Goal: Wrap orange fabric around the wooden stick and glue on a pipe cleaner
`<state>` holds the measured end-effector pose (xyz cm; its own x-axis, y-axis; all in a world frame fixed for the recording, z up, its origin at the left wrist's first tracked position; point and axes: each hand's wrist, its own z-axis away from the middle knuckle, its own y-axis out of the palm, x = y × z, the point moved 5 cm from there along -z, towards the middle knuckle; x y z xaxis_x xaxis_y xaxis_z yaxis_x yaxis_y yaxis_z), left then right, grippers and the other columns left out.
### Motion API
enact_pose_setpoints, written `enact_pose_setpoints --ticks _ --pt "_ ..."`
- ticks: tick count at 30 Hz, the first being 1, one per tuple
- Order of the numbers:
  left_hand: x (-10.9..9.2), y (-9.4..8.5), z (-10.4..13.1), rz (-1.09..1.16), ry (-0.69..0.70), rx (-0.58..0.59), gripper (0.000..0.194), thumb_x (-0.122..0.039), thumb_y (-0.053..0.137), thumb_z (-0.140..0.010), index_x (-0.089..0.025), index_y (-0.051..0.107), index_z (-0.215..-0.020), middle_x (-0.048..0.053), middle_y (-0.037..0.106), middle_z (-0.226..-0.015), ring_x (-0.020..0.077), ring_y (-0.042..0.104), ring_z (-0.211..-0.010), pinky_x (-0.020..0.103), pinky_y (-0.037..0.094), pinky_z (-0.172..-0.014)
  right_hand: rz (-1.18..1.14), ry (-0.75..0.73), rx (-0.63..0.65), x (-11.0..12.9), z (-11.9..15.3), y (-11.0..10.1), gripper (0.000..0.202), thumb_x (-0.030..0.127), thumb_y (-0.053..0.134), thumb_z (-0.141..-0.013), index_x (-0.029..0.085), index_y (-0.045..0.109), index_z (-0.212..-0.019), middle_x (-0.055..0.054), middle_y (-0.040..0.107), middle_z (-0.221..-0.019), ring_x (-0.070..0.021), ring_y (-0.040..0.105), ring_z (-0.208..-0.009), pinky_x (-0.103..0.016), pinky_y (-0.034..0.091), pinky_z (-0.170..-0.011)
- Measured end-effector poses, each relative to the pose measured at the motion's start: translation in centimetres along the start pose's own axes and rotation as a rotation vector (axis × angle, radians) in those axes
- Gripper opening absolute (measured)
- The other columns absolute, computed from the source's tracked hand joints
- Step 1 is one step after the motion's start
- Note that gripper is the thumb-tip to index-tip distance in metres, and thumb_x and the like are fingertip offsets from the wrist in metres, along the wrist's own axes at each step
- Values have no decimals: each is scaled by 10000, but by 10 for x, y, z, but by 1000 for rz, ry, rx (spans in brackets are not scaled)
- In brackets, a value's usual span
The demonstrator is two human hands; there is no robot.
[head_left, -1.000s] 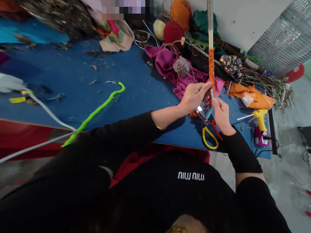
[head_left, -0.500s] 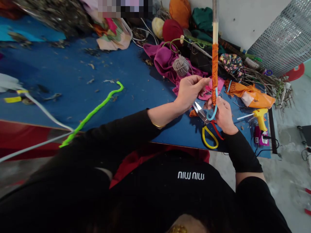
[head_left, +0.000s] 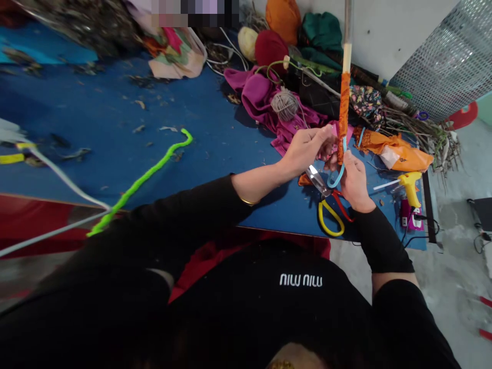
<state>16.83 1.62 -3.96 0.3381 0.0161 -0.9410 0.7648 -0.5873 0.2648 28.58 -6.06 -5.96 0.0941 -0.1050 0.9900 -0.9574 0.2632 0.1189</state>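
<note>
An upright stick (head_left: 346, 57), its lower part wound with orange fabric (head_left: 344, 105), leans slightly right. My right hand (head_left: 354, 179) is closed around its lower end, where a light-blue pipe cleaner (head_left: 336, 179) bends into a loop. From the left, my left hand (head_left: 307, 146) comes up beside the orange winding with fingers curled and thumb and forefinger pinched. Whatever lies between those fingertips is too small to see. Right below my hands are scissors (head_left: 331, 218) with one yellow and one red handle, blades partly hidden.
A yellow glue gun (head_left: 411, 188) and a purple power block (head_left: 411, 215) sit at the right edge. Beyond my hands lie magenta cloth (head_left: 255, 92), a grey yarn ball (head_left: 285, 104), orange cloth (head_left: 407, 151) and twigs (head_left: 434, 125). A green pipe cleaner (head_left: 146, 179) crosses the table's left side.
The stick's upper end has tipped to the right. My left hand has shifted slightly lower, its fingers closer around the winding's lower part. My right hand keeps its hold.
</note>
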Motion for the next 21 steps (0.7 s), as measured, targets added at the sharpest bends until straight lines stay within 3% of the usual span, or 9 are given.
enact_pose_setpoints --ticks 5,7,11,13,17,21 --pt "4 3 3 20 -4 94 273 -351 715 -997 -205 588 -805 -34 637 -596 135 633 -490 254 517 -511 34 -8 9 -1 0 0 575 816 742 -829 254 673 -728 15 644 -660 -172 654 -665 -340 603 -699" --pt "1 -2 4 -180 68 52 261 -327 698 -980 -210 577 -782 -32 644 -601 135 628 -515 256 508 -548 78 -13 0 -3 0 0 583 820 731 -834 250 669 -729 6 673 -681 -174 666 -681 -342 605 -708" --pt "-16 -6 7 -641 375 -24 267 -283 657 -957 -205 569 -717 7 669 -701 143 623 -656 268 463 -643 153 -49 -16 -3 -1 -2 605 825 685 -868 242 635 -715 5 662 -672 -162 656 -669 -323 582 -684" --pt "-20 -10 6 -561 410 -60 285 -283 593 -997 -210 550 -726 -1 632 -682 131 588 -630 257 451 -626 158 -44 -21 -2 -1 -3 617 840 646 -885 243 631 -729 7 641 -661 -167 662 -670 -331 588 -688" --pt "-18 -26 -5 -175 300 -197 297 -317 584 -1055 -202 618 -784 -12 631 -669 101 582 -573 212 473 -576 101 -26 -43 1 -2 -7 624 866 666 -851 254 632 -734 9 617 -656 -172 650 -655 -354 612 -703" --pt "-12 -39 -16 -7 136 -303 68 -182 719 -959 -169 760 -907 13 740 -792 79 626 -584 177 491 -550 64 -21 -47 3 -1 -7 613 854 696 -839 250 652 -738 14 607 -651 -166 631 -652 -351 607 -709"
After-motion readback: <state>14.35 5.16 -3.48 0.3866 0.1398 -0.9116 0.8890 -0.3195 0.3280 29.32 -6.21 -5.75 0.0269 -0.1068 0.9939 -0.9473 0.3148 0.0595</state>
